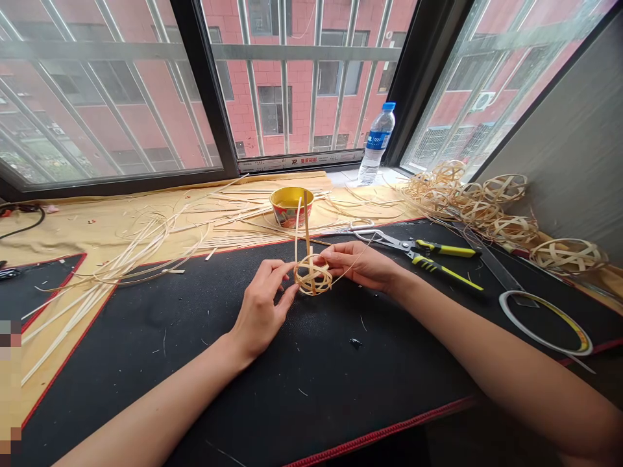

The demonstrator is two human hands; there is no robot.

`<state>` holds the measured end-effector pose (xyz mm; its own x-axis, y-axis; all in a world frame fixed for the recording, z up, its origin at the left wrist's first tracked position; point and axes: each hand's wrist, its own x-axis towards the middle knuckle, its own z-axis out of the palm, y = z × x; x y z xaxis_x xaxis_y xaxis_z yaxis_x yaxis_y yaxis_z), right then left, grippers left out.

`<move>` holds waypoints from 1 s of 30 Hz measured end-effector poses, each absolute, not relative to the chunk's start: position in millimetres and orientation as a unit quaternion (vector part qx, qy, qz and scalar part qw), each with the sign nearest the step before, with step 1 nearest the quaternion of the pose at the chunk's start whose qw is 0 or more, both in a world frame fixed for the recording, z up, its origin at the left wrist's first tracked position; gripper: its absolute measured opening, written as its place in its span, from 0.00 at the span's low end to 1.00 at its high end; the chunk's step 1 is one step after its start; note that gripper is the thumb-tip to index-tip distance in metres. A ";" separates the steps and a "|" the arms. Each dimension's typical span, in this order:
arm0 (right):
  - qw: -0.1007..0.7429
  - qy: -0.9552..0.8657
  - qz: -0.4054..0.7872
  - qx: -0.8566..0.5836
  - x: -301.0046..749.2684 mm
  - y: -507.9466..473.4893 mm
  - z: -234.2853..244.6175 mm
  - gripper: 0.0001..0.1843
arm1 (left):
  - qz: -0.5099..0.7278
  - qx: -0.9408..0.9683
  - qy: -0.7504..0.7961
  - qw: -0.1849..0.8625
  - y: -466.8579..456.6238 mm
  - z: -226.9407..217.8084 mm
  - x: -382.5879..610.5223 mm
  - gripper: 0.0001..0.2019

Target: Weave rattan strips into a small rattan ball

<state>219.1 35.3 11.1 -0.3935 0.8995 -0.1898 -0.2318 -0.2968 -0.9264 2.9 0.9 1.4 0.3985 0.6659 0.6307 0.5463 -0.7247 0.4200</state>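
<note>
Between my hands, just above the black mat (272, 389), is a small open-weave ball of bamboo strips (314, 275). My left hand (263, 301) grips its left side between thumb and fingers. On the upper right side, my right hand (357, 263) pinches the ball's rim with its fingertips. Two strip ends (307, 224) stand upright from the weave, one pale and one darker. A thin strand runs out to the right past my right hand. The fingertips of the right hand are partly hidden behind the ball.
A tin bowl (280, 215) stands beyond my hands. Yellow-handled pliers (448, 272), scissors (363, 225), a steel ruler (491, 259) and a tape ring (506, 318) lie to the right. Several woven balls (567, 254) line the wall. Loose strips (121, 259) spread leftward; a water bottle (372, 162) stands by the window.
</note>
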 end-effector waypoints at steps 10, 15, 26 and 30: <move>0.407 -0.430 0.706 -0.389 218.9 34.7 14.0 0.13 | 0.411 0.831 0.368 0.073 2.9 1.2 2.5 0.07; 0.406 -0.433 0.703 -0.391 219.0 34.9 14.0 0.13 | 0.405 0.832 0.372 0.072 2.7 1.1 2.1 0.07; 0.405 -0.439 0.701 -0.390 219.2 35.1 13.2 0.14 | 0.407 0.830 0.372 0.089 1.6 2.2 3.0 0.09; 0.402 -0.443 0.703 -0.384 220.2 35.6 12.2 0.15 | 0.406 0.828 0.377 0.083 1.6 1.5 2.7 0.07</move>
<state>220.2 35.6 12.2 -0.3816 0.9060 -0.1830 -0.2255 -0.2833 -0.9321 2.7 1.6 1.5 0.3865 0.6915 0.6103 0.5574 -0.7023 0.4429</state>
